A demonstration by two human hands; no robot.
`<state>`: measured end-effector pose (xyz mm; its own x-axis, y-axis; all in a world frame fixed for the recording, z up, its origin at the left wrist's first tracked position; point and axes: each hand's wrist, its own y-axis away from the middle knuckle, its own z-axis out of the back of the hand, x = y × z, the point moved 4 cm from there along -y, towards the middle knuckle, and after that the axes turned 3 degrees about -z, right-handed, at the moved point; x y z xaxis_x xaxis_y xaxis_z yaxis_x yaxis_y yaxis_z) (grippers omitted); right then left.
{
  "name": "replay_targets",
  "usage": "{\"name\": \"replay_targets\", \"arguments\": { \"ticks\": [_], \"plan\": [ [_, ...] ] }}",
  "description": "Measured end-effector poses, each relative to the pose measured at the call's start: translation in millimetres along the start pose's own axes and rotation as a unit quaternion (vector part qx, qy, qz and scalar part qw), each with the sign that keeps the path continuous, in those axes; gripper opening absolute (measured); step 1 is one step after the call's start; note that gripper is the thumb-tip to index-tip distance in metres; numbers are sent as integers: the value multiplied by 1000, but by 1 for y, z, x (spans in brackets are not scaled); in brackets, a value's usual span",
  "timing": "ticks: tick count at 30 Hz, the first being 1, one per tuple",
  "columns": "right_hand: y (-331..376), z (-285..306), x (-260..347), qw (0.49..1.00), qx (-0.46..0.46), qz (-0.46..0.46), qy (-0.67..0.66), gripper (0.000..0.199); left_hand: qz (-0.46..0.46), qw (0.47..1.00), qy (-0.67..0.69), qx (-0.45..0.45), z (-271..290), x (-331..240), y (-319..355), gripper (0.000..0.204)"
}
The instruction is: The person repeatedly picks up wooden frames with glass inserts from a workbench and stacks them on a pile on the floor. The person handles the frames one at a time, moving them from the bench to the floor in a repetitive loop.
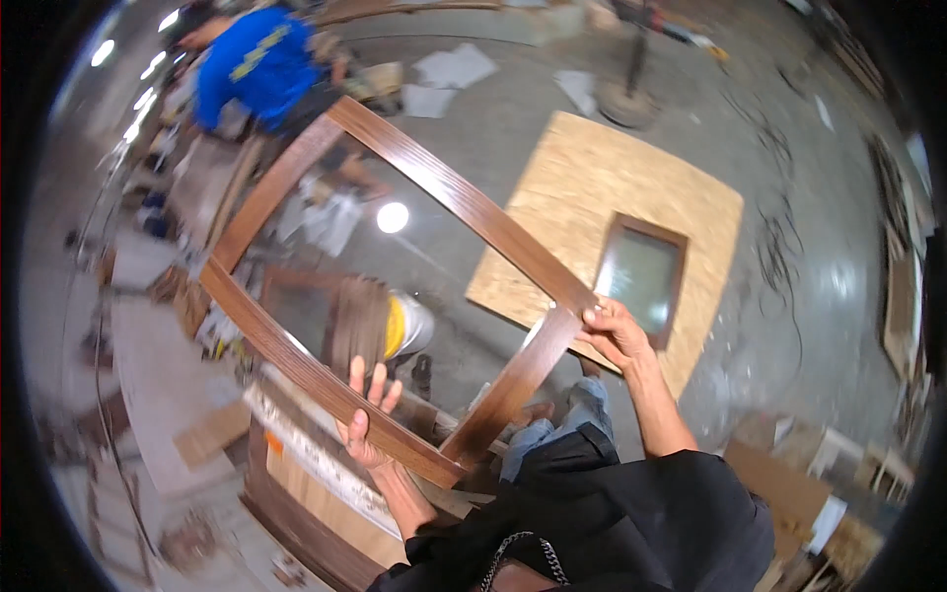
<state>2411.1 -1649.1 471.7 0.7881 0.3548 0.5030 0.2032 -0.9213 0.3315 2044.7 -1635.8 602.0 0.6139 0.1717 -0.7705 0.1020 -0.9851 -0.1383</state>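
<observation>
A brown wooden frame (pixel 449 192) with a pane of glass is held up in front of me, tilted across the view. My left hand (pixel 368 419) is closed round its lower left side rail, with several fingers showing at the rail's inner edge. At the right corner, where two rails meet, my right hand (pixel 617 335) grips the wood with the thumb on top. A round light reflects in the glass, and the floor shows through it.
A smaller framed glass panel (pixel 641 271) lies on a chipboard sheet (pixel 552 187) to the right. Beyond the frame stand a white and yellow bucket (pixel 409 326) and brown wooden pieces (pixel 357 316). A person in a blue shirt (pixel 258 74) bends at the upper left. Cables (pixel 779 237) trail across the floor.
</observation>
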Motion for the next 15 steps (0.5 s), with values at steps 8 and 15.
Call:
{"name": "replay_targets", "arguments": {
  "ticks": [8, 15],
  "plan": [
    [49, 282, 28, 983, -179, 35, 5, 71, 470, 875, 9, 118, -46, 325, -14, 81],
    [42, 530, -18, 630, -682, -58, 367, 70, 387, 763, -480, 193, 34, 662, 54, 39]
  ]
}}
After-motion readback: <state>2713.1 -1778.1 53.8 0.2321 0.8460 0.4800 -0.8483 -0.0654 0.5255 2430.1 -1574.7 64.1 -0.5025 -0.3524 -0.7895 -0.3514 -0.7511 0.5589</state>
